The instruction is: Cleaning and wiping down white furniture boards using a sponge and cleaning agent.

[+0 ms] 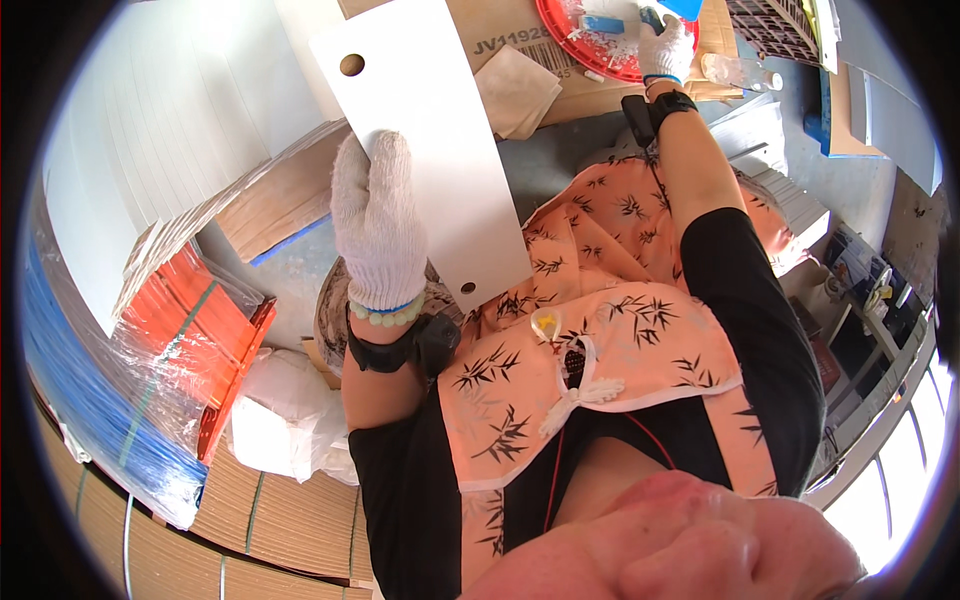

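Observation:
My left hand (380, 215), in a white knitted glove, grips a long white panel (440, 130) by its left side. The panel is tilted and has a large round hole near its far end and a smaller one near its near end. Further off to the right, my gloved right hand (664, 52) is over a round red tray (553, 42). Its fingers are bent together near a small dark blue piece, and what they hold, if anything, cannot be made out. Small white bits (618, 47) and a blue block (602, 24) lie in the tray.
Under the tray is a cardboard box (570, 104) with a folded brown paper (518, 92) beside it. A clear plastic bottle (740, 72) lies right of the tray. Large white sheets (200, 110) stack at the left, near wrapped orange boards (185, 310). A dark crate (775, 25) stands far right.

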`<state>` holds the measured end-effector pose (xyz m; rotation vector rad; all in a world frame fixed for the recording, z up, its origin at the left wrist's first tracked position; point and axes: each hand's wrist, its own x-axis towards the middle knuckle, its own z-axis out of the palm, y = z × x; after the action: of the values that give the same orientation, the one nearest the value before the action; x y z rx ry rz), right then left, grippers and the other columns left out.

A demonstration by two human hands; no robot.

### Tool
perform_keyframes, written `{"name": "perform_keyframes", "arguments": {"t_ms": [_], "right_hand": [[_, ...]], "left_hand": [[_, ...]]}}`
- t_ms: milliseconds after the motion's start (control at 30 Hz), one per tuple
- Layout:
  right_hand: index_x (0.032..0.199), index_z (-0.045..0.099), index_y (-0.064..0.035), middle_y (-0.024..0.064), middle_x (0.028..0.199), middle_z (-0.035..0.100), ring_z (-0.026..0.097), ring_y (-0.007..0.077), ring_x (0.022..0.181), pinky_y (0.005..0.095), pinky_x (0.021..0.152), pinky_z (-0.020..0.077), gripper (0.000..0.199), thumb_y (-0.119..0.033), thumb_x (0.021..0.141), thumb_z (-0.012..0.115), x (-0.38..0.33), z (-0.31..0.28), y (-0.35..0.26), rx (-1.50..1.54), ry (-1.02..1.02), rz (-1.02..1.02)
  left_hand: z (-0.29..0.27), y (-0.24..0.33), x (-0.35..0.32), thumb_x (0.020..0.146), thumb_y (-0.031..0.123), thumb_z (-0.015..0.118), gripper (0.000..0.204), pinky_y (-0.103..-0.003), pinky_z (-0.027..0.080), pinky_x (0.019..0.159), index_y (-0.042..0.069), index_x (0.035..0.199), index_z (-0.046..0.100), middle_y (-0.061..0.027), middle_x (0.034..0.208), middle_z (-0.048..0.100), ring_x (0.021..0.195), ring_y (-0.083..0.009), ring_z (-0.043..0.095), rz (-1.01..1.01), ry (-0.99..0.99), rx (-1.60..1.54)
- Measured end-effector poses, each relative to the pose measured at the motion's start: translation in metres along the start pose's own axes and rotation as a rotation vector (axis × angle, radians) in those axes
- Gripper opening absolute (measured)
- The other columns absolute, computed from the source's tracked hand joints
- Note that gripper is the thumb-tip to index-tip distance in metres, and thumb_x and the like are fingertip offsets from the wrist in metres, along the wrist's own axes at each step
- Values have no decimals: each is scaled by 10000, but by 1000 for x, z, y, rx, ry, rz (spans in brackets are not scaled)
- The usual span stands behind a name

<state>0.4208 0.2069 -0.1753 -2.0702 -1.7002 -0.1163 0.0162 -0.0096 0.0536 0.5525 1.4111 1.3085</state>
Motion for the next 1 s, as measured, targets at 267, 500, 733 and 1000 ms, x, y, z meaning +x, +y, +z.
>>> {"name": "perform_keyframes", "arguments": {"t_ms": [267, 500, 733, 1000], "right_hand": [[1222, 649, -11, 159, 1104, 644, 600, 276, 1012, 383, 891, 514, 468, -291, 858, 737, 1, -16, -15, -82, -45, -50], [1361, 612, -58, 268, 1275, 629, 612, 410, 1206, 481, 1041, 495, 773, -533, 771, 763, -8, -36, -31, -142, -64, 110], [1335, 572, 10, 46, 1017, 619, 577, 103, 846, 271, 716, 527, 464, -125, 910, 704, -44, -106, -185, 579, -263, 16], [1539, 353, -13, 287, 1371, 514, 566, 458, 1247, 443, 1075, 486, 1092, -457, 699, 890, -154, -200, -256, 585, -652, -565]], "left_hand": [[-2, 5, -1, 1077, 253, 546, 332, -275, 496, 797, -17, 1260, 606, -43, 1063, 645, 936, -120, 595, -11, -20, 41], [-5, 1, 1, 1079, 211, 530, 311, -285, 506, 820, -35, 1254, 603, -50, 1058, 650, 946, -131, 607, 12, -36, -95], [-9, -10, 23, 1067, 196, 566, 268, -257, 499, 797, -29, 1205, 616, -31, 1015, 654, 912, -96, 598, 172, -27, -27], [-2, -22, 50, 1063, 240, 584, 288, -268, 493, 780, -31, 1147, 635, -41, 953, 661, 875, -108, 605, 340, 66, 54]]}}
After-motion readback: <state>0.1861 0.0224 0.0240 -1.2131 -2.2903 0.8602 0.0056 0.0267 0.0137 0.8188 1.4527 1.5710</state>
